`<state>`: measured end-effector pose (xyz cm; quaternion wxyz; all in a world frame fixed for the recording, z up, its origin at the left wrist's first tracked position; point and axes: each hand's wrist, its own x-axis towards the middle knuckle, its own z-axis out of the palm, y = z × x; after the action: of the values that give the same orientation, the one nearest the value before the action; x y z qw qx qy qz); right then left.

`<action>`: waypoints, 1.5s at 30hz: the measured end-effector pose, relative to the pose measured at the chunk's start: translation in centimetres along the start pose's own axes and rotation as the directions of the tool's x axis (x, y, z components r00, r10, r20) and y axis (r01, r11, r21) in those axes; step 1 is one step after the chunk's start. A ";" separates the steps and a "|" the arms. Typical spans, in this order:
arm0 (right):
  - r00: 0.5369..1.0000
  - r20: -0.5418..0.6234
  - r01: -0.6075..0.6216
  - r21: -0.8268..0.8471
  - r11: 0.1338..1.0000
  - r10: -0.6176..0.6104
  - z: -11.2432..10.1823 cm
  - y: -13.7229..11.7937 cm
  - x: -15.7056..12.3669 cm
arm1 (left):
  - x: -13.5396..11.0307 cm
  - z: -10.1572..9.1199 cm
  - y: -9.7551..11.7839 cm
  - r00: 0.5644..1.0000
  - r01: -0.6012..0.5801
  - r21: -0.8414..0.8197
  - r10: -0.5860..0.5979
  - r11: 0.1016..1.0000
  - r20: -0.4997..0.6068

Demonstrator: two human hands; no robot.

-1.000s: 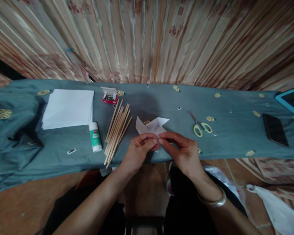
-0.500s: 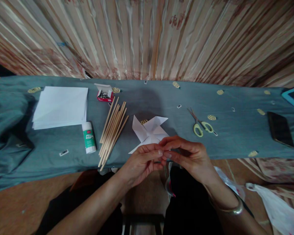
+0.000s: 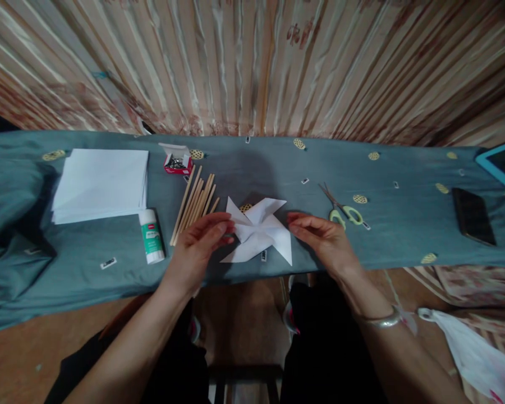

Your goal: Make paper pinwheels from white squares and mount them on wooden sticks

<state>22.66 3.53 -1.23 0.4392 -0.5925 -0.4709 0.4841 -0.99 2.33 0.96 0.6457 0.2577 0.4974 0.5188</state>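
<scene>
A folded white paper pinwheel (image 3: 258, 227) lies on the cloth-covered table between my two hands, its blades spread around a creased centre. My left hand (image 3: 204, 241) is at its left side, fingers curled and thumb close to them, with the fingertips at the edge of the left blade. At the right edge, my right hand (image 3: 322, 238) pinches with thumb and forefinger at the paper. Beneath and behind my left hand is a bundle of thin wooden sticks (image 3: 197, 199), their lower ends hidden by it.
Green-handled scissors (image 3: 340, 210) lie right of the pinwheel, beyond them a dark phone (image 3: 473, 216) and a blue-framed device (image 3: 503, 163). On the left are a stack of white paper (image 3: 101, 182), a glue stick (image 3: 151, 235) and an open red box (image 3: 177, 163) of small metal pieces.
My hands were together in front of the pinwheel, fingertips meeting. They have parted and moved forward to its left and right sides. The pinwheel stays about where it was.
</scene>
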 end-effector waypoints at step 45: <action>0.914 0.088 0.405 -0.179 0.897 -0.396 2.3 -3.3 -3.3 | -1.1 1.7 -2.5 0.981 0.099 -0.042 -0.090 0.994 0.173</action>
<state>19.66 1.01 2.16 0.4581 -0.5105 -0.6380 0.3499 1.59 0.80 -0.09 0.7162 0.2609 0.4387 0.4759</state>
